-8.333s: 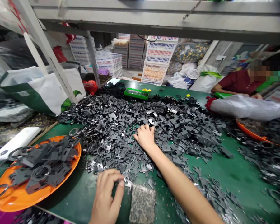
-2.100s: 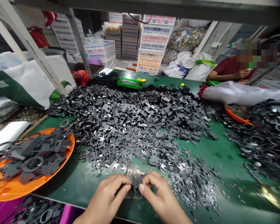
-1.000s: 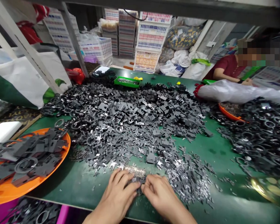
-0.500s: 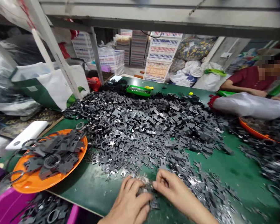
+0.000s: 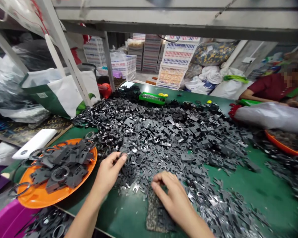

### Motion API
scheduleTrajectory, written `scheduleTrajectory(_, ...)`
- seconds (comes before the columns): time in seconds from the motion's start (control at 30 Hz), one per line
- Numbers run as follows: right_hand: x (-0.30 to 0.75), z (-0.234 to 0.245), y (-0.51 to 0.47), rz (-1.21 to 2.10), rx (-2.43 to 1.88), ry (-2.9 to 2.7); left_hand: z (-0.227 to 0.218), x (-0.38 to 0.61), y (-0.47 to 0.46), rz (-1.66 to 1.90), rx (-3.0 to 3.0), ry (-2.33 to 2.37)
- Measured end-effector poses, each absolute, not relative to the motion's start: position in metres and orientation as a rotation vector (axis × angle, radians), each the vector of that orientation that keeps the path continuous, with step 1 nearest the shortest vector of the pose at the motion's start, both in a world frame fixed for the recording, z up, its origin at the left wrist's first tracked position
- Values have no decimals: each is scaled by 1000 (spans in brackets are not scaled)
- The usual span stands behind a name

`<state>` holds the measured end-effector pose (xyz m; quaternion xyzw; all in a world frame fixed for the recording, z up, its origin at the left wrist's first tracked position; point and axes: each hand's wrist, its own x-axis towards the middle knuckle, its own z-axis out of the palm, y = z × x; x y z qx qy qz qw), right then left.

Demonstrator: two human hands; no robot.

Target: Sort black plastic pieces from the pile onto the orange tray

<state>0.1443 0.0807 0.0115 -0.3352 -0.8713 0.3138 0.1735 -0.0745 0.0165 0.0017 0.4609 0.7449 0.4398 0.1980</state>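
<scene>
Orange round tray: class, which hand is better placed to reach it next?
Left, likely: the left hand is beside the orange round tray; the right hand lies farther away, over a speckled grey pad.

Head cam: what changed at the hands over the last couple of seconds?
The left hand has separated from the right hand, moving up-left to the dark parts pile; the right hand stays over the speckled pad. The orange tray looks unchanged.

Bright even light; glints on dark parts (image 5: 164,138); edges warped.
</scene>
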Motion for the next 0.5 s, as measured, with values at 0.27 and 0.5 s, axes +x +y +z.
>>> scheduleTrajectory(0.27, 154, 16, 78, 940, -792, -2497, -1, -16, -10, 1274, 889, 1405)
scheduleTrajectory(0.5, 180, 12, 50, 1091, -857, -2575, -11, 25, -25, 1308, 1035, 1284)
